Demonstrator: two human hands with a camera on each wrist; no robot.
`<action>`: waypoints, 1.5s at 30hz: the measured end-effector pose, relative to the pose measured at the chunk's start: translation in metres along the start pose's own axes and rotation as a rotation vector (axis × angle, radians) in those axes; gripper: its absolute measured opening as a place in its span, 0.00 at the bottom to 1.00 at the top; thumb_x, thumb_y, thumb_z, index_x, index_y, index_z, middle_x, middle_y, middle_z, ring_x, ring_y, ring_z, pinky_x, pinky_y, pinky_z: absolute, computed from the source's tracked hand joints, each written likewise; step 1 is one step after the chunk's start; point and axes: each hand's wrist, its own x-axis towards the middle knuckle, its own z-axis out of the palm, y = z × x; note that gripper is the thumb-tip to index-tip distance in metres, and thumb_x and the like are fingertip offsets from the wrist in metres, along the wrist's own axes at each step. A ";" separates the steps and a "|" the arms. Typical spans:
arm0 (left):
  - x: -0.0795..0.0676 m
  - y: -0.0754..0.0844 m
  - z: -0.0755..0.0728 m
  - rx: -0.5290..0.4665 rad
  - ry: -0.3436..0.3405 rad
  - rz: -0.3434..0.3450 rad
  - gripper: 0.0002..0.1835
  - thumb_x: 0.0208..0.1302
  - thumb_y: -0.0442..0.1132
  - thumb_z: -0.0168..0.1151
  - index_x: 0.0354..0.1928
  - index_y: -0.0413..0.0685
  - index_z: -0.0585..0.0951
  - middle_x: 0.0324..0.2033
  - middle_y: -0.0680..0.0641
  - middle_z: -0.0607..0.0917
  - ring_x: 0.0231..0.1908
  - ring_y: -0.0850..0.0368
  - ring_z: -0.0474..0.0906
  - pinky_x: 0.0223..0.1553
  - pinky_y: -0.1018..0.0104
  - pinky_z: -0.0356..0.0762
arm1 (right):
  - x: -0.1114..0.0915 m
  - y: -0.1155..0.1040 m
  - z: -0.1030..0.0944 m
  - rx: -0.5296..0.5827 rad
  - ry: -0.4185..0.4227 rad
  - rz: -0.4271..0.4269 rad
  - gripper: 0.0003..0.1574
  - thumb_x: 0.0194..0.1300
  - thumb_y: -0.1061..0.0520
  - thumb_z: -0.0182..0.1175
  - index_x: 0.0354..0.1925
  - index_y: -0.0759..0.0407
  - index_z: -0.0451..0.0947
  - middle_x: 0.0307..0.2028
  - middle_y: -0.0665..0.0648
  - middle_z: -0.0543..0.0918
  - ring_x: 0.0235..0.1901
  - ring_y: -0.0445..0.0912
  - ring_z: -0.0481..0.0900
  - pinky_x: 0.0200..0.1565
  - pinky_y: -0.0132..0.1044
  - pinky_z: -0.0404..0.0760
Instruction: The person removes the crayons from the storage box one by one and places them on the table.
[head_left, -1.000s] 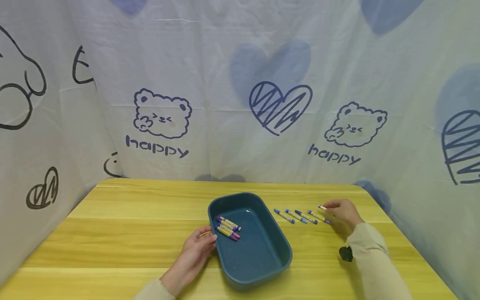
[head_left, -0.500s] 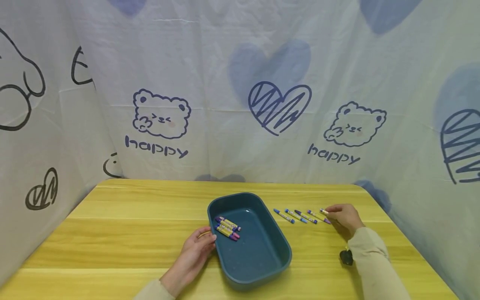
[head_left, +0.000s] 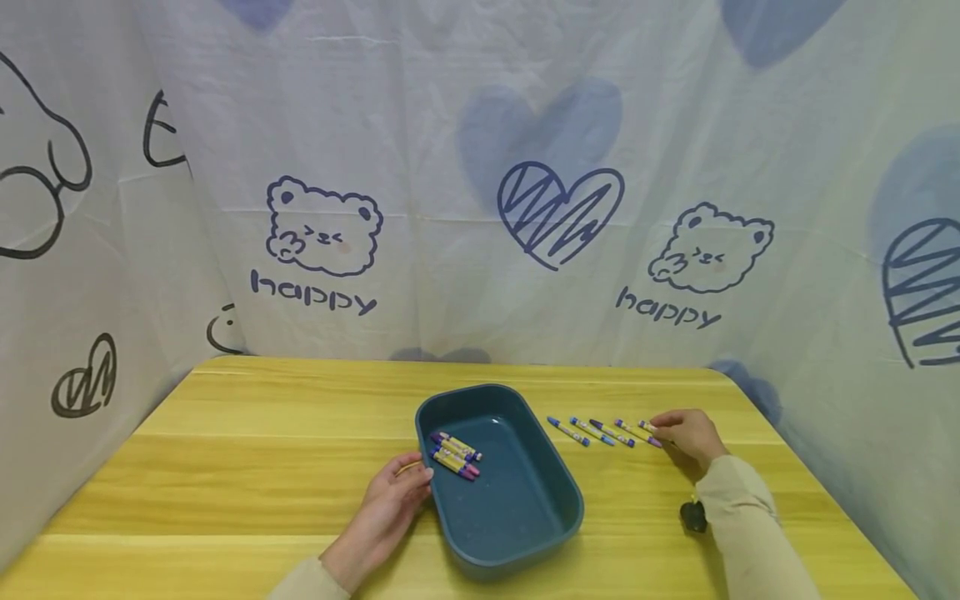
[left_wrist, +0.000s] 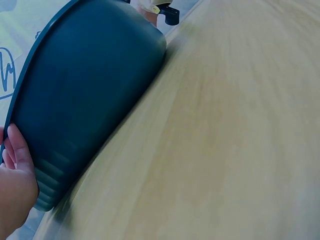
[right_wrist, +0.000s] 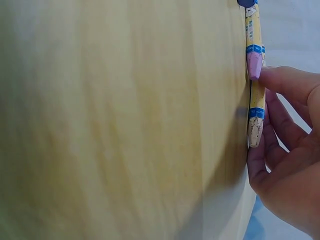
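My right hand (head_left: 690, 435) is at the right end of a row of crayons, holding a pale cream crayon (right_wrist: 256, 120) between thumb and fingers. That crayon lies at the table surface next to a purple-tipped crayon (head_left: 637, 432). Farther left in the row are a dark blue crayon (head_left: 612, 433), a light blue crayon (head_left: 592, 432) and a blue crayon (head_left: 568, 432). On the left side of a dark teal plastic bin (head_left: 517, 546), my left hand (head_left: 386, 508) grips the rim. Inside it, several yellow-wrapped crayons (head_left: 455, 457) with purple and pink tips lie together.
The bin stands at an angle on a yellow wood-grain table (head_left: 247, 467). A dark pendant (head_left: 693, 516) hangs from my right sleeve. Behind the table hangs a pale curtain (head_left: 442, 275) printed with hearts and bears.
The cream crayon has come down from just above the table to lie at the end of the row, my right hand lowering slightly with it. My left hand and the bin stay still.
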 end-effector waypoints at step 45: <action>0.001 -0.003 -0.001 -0.013 -0.009 0.005 0.16 0.63 0.24 0.55 0.52 0.33 0.66 0.35 0.49 0.76 0.32 0.63 0.75 0.39 0.71 0.76 | -0.034 -0.166 0.032 0.064 -0.196 -0.281 0.20 0.70 0.56 0.56 0.57 0.65 0.75 0.53 0.63 0.79 0.54 0.57 0.75 0.53 0.51 0.75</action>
